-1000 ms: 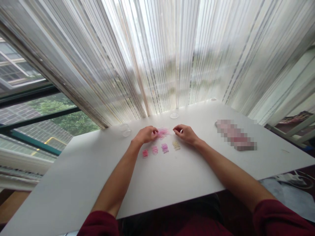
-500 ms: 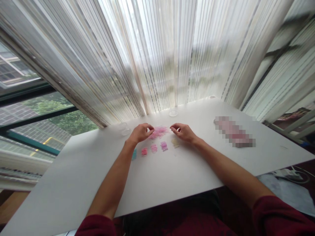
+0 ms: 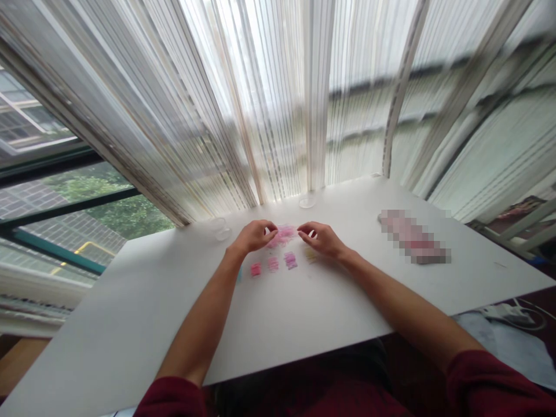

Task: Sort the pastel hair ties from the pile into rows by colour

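Note:
A loose pile of thin pink strands (image 3: pixel 285 234) lies on the white table (image 3: pixel 278 324) between my hands. My left hand (image 3: pixel 256 235) is at the pile's left side, thumb and fingers pinched together. Facing it from the right, my right hand (image 3: pixel 322 238) has its fingertips in a similar pinch. Whatever either pinch holds is too small to see. Small flat bundles sit in a row nearer me: red (image 3: pixel 256 270), pink (image 3: pixel 273 264), purple (image 3: pixel 290 260) and pale yellow (image 3: pixel 311 255), the last partly beside my right hand. My left forearm mostly hides a teal bundle (image 3: pixel 239 274).
Clear round dishes or lids (image 3: pixel 223 233) are left of my left hand, and another clear round dish (image 3: pixel 307 202) is near the back edge. A blurred-out pinkish object (image 3: pixel 414 238) lies at the right. Striped sheer curtains (image 3: pixel 269 116) hang behind the table.
Both hands have come slightly closer together over the pink pile, the left moving right and the right moving a little left. The teal and yellow bundles are more covered. The curtain at right has shifted.

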### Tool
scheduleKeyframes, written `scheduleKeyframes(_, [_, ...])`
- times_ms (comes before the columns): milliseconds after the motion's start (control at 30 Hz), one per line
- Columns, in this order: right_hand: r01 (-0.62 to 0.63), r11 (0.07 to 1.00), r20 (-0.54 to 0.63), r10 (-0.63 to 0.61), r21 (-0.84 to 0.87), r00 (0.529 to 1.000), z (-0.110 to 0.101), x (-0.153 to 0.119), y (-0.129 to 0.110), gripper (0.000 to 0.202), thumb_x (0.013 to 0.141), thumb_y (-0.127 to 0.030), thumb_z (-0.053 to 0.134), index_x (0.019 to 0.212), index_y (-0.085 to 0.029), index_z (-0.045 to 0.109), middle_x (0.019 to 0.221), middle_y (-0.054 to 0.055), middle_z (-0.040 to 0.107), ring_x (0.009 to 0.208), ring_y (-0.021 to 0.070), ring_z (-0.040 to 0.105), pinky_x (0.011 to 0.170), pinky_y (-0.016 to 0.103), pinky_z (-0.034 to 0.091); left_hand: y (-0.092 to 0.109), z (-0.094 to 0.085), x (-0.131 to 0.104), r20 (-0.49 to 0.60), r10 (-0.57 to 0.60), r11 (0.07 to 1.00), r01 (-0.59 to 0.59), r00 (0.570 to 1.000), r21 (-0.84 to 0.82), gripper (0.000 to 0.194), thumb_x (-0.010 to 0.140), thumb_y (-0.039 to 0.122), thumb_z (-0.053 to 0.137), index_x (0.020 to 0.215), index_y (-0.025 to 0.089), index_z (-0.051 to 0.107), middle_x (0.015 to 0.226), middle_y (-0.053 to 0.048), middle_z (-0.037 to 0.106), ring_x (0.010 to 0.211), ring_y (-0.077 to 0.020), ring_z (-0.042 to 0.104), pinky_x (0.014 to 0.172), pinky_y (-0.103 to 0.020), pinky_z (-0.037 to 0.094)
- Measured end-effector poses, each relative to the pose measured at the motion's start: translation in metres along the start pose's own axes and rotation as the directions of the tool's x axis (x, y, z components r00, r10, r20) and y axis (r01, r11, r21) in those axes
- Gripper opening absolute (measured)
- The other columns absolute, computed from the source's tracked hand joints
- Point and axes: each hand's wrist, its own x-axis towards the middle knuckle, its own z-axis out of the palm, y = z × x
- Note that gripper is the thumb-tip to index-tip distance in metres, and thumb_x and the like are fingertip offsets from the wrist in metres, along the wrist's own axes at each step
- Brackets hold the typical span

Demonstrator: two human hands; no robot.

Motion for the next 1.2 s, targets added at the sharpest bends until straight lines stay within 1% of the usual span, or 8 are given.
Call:
scheduleKeyframes(167, [0.018, 0.997, 0.019, -0.019, 0.071, 1.000, 0.005, 0.000, -0.007, 0.021, 0.084, -0.032, 0.063, 0.099, -0.017, 0.069, 0.086, 0.005, 0.073, 0.073, 0.0144, 0.067, 0.068, 0.025, 0.053, 0.018, 0.005, 0.006, 0.022, 0.109, 0.991, -0.107, 0.994, -0.075, 0.026, 0.085, 0.035, 0.055, 0.093, 0.018, 0.073, 0.082, -0.004, 0.071, 0.068, -0.0147, 0.060, 0.060, -0.024, 0.045])
scheduleKeyframes(300, [-0.014, 0.997, 0.013, 0.013, 0.075, 1.000, 0.007, 0.000, -0.007, 0.017, 0.084, -0.029, 0.063, 0.093, -0.017, 0.070, 0.082, 0.004, 0.073, 0.071, 0.0137, 0.066, 0.068, 0.025, 0.053, 0.024, 0.010, 0.011, 0.025, 0.138, 0.985, -0.135, 0.990, -0.111, 0.025, 0.086, 0.035, 0.055, 0.093, 0.018, 0.072, 0.081, -0.004, 0.071, 0.069, -0.0147, 0.061, 0.061, -0.024, 0.046])
scheduleKeyframes(500, [-0.044, 0.998, -0.005, 0.045, 0.053, 0.999, 0.008, 0.000, -0.005, 0.016, 0.086, -0.027, 0.060, 0.087, -0.017, 0.072, 0.081, 0.004, 0.074, 0.069, 0.0136, 0.066, 0.067, 0.025, 0.052, 0.023, 0.016, 0.014, 0.058, 0.102, 0.989, -0.095, 0.993, -0.114, 0.028, 0.086, 0.038, 0.054, 0.096, 0.017, 0.071, 0.075, -0.003, 0.070, 0.069, -0.0161, 0.063, 0.062, -0.025, 0.048])
scheduleKeyframes(667, [-0.058, 0.998, 0.002, 0.058, 0.032, 0.998, 0.009, 0.001, -0.002, 0.017, 0.087, -0.027, 0.058, 0.087, -0.018, 0.072, 0.079, 0.004, 0.074, 0.067, 0.0137, 0.065, 0.066, 0.025, 0.051, 0.023, 0.018, 0.017, 0.054, 0.085, 0.988, -0.078, 0.995, -0.131, 0.023, 0.083, 0.033, 0.058, 0.091, 0.017, 0.071, 0.074, -0.003, 0.070, 0.068, -0.0153, 0.063, 0.062, -0.024, 0.048])
scheduleKeyframes(900, [-0.077, 0.996, 0.011, 0.078, -0.051, 0.997, 0.004, 0.003, 0.004, 0.016, 0.086, -0.025, 0.058, 0.085, -0.018, 0.072, 0.075, 0.003, 0.071, 0.066, 0.0139, 0.062, 0.067, 0.025, 0.049, 0.020, 0.014, 0.020, 0.054, 0.041, 0.999, -0.041, 0.998, -0.006, 0.018, 0.080, 0.030, 0.062, 0.091, 0.021, 0.073, 0.078, -0.002, 0.072, 0.070, -0.0155, 0.064, 0.062, -0.024, 0.048])
scheduleKeyframes(1000, [-0.089, 0.988, 0.027, 0.093, -0.123, 0.995, 0.000, 0.004, 0.008, 0.015, 0.086, -0.023, 0.059, 0.085, -0.018, 0.072, 0.077, 0.004, 0.071, 0.067, 0.0145, 0.061, 0.068, 0.026, 0.048, 0.016, 0.013, 0.021, 0.053, 0.036, 0.999, -0.037, 0.998, 0.015, 0.018, 0.080, 0.031, 0.062, 0.090, 0.022, 0.073, 0.083, -0.001, 0.073, 0.071, -0.0155, 0.063, 0.063, -0.024, 0.047])
scheduleKeyframes(1067, [-0.085, 0.984, 0.035, 0.091, -0.156, 0.995, -0.002, 0.005, 0.011, 0.015, 0.086, -0.022, 0.058, 0.085, -0.018, 0.073, 0.079, 0.004, 0.070, 0.068, 0.0146, 0.060, 0.068, 0.026, 0.048, 0.014, 0.013, 0.020, 0.047, 0.021, 0.999, -0.022, 0.999, 0.025, 0.018, 0.080, 0.033, 0.063, 0.090, 0.023, 0.074, 0.082, -0.001, 0.073, 0.070, -0.0157, 0.063, 0.063, -0.024, 0.047])
scheduleKeyframes(1200, [-0.095, 0.981, 0.038, 0.103, -0.171, 0.994, -0.003, 0.005, 0.013, 0.014, 0.085, -0.021, 0.059, 0.085, -0.018, 0.073, 0.080, 0.004, 0.069, 0.066, 0.0135, 0.060, 0.068, 0.025, 0.048, 0.012, 0.013, 0.017, 0.055, -0.010, 0.999, 0.008, 0.998, 0.034, 0.019, 0.080, 0.036, 0.064, 0.090, 0.023, 0.074, 0.079, -0.001, 0.073, 0.070, -0.0160, 0.063, 0.063, -0.024, 0.047])
